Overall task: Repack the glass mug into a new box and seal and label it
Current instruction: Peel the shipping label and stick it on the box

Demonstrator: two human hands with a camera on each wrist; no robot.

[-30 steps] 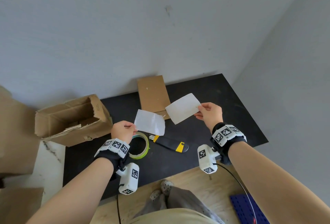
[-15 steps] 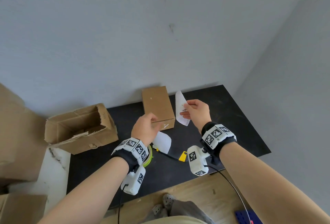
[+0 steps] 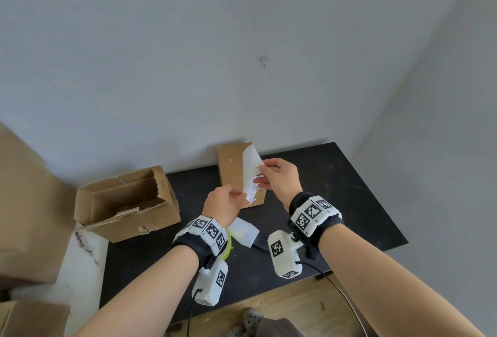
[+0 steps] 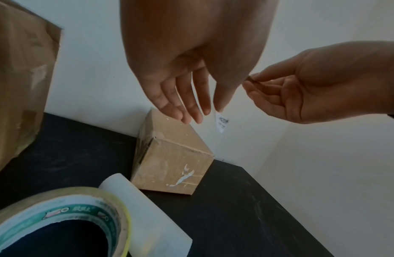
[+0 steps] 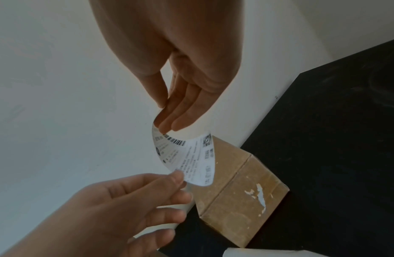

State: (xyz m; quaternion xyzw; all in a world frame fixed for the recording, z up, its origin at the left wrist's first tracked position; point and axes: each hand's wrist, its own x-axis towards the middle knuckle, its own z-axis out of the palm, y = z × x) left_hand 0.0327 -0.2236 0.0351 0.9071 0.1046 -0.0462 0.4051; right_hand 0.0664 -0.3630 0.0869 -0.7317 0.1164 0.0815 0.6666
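Two hands' grips pinching one label (image 3: 251, 172), left hand (image 3: 224, 203), right hand (image 3: 281, 178), two boxes, one tape roll (image 4: 59, 220).

In the right wrist view the right hand (image 5: 182, 90) reaches down from twelve o'clock, fingertips (image 5: 169, 124) pinching the top edge of a curled, printed label (image 5: 187, 156). The left hand (image 5: 117, 208) comes in from seven o'clock and pinches the label's lower edge. Behind the label, toward four o'clock, a closed box (image 5: 235, 200) sits on the black tabletop (image 5: 334, 147).
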